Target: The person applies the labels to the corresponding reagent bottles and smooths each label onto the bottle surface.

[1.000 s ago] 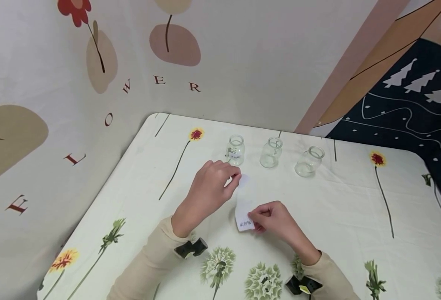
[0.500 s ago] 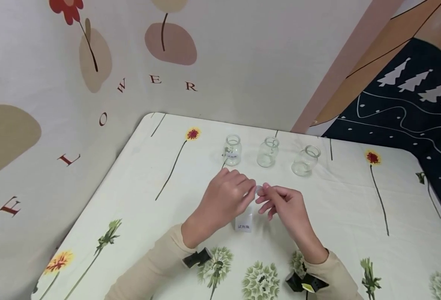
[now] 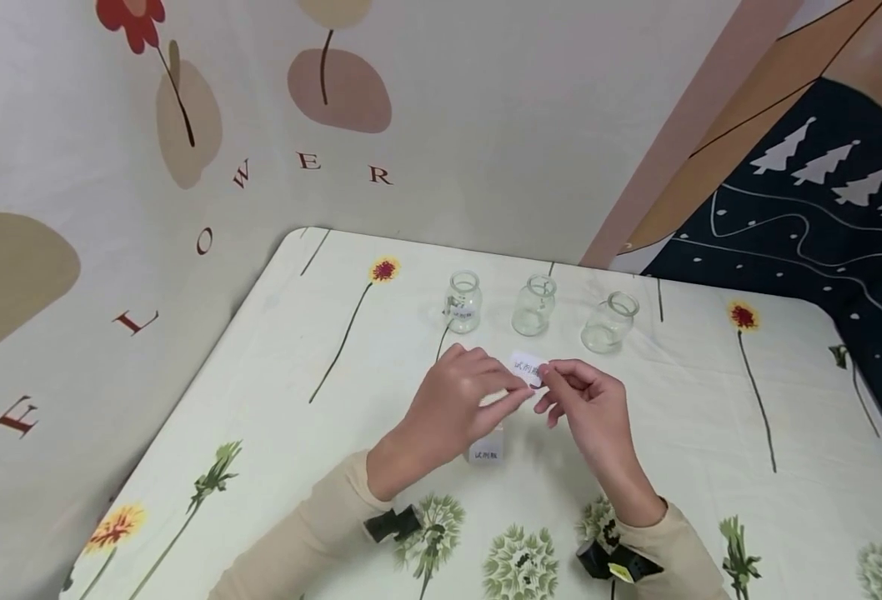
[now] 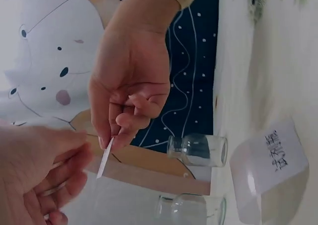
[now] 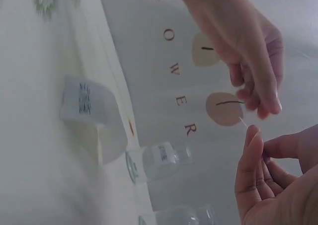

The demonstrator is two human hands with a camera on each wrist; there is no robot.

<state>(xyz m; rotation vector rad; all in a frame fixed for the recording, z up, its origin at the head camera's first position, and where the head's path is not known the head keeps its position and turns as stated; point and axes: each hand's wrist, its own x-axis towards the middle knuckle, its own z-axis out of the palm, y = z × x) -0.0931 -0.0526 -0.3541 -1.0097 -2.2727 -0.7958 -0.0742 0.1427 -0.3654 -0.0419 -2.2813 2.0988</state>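
Observation:
A small white label (image 3: pixel 523 365) with dark printed characters is up over the table. My right hand (image 3: pixel 594 412) pinches its edge between thumb and index finger; the left wrist view shows the label (image 4: pixel 105 158) nearly edge-on. My left hand (image 3: pixel 452 398) is beside it, thumb and fingers loosely bent, a small gap from the label in the right wrist view. Below the hands, a curled strip of label paper (image 3: pixel 486 450) with similar print is on the table, partly hidden by my left hand in the head view.
Three clear glass jars stand in a row beyond the hands: a left jar (image 3: pixel 462 312) bearing a label, a middle jar (image 3: pixel 533 312) and a right jar (image 3: pixel 608 327). A flower-patterned cloth (image 3: pixel 674 433) covers the table. Printed fabric (image 3: pixel 486 167) hangs behind it.
The hands have left the paper strip and come together above it. The label has come off the strip into my right hand, turning its printed face to the head view; my left fingers have released it.

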